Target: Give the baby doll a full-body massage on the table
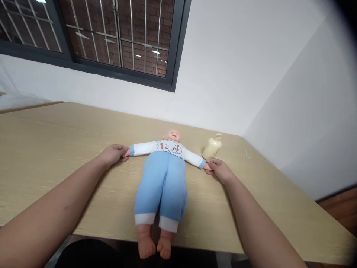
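Observation:
A baby doll [164,175] lies on its back on the wooden table, head toward the wall and bare feet past the front edge. It wears a white top with an elephant print and light blue trousers with white cuffs. On the left, my left hand [113,154] is closed around the doll's small hand. My right hand [219,169] pinches the doll's other hand on the right. Both doll arms are stretched out sideways. Just behind my right hand stands a cream pump bottle [212,147], slightly tilted in the view.
The wooden table [69,134] reaches back to a white wall [223,67] with a barred, dark-framed window [119,37]. A thin pale strip [247,154] lies right of the bottle. Translucent plastic sheeting [19,100] shows at the far left.

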Available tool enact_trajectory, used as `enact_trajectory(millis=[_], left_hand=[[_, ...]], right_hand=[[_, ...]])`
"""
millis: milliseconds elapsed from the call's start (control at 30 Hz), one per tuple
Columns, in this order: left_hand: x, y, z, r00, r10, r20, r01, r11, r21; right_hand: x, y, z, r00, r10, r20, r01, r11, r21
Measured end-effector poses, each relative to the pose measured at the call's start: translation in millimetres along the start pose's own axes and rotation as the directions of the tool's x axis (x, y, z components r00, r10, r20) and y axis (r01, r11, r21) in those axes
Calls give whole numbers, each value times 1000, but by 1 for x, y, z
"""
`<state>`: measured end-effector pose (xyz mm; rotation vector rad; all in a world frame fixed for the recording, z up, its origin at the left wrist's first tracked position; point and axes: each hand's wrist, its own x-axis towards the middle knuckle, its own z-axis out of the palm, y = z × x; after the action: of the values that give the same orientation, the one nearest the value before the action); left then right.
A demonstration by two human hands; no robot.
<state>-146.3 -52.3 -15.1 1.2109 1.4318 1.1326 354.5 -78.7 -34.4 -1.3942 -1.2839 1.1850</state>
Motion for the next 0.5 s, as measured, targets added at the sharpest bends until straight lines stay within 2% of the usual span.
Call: enact_trajectory(millis=[267,367,500], left_hand=[[7,1,-5,990,-129,48,136,976,-168],[4,4,-5,987,-151,52,158,976,-153],[-2,8,-1,994,-95,46,97,994,-50]], right_hand=[[-4,-3,-12,993,45,109,-64,982,176],[-8,-8,-11,989,62,133,-85,981,177],[-9,-10,-4,993,57,99,-68,991,118]])
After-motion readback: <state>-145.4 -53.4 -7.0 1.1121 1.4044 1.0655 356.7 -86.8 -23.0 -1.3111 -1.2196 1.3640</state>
